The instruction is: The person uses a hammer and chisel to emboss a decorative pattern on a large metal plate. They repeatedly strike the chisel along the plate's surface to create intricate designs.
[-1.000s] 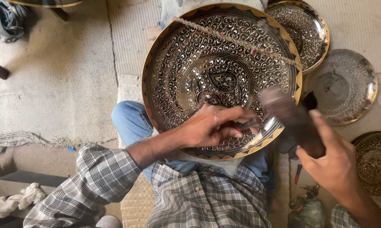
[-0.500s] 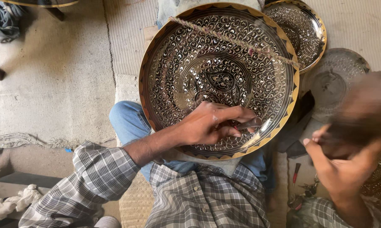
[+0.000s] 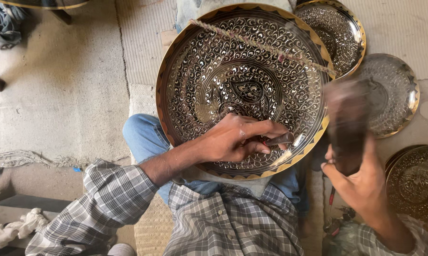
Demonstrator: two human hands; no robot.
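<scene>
A large round engraved metal tray (image 3: 233, 61) fills the middle of the view, propped on the person's lap over a blue-jeaned knee (image 3: 145, 135), its gold rim ringed with a triangle border and its dark face covered in fine silver scrollwork. A braided cord (image 3: 261, 45) lies slantwise across its upper part, from upper left down to the right rim. Right of it lie three smaller engraved plates: one at the top (image 3: 335, 28) partly tucked behind the big tray, a silvery one (image 3: 396, 102) below it, and a darker one (image 3: 415, 182) at the right edge.

The left hand (image 3: 235, 140) rests on the lower part of the tray's face, fingers curled and pressed together around a short dark chisel (image 3: 280, 139). The chisel lies nearly level in the picture, its long axis running left to right, with the free end pointing right toward the tray's lower right rim; the tip sits on or just above the engraved surface, near the rim.

The right hand (image 3: 361, 182) is raised just off the tray's right edge, fingers wrapped around the lower end of a dark hammer-like tool (image 3: 346, 118). That tool stands roughly upright, its long axis running up and down, its upper end blurred.
</scene>
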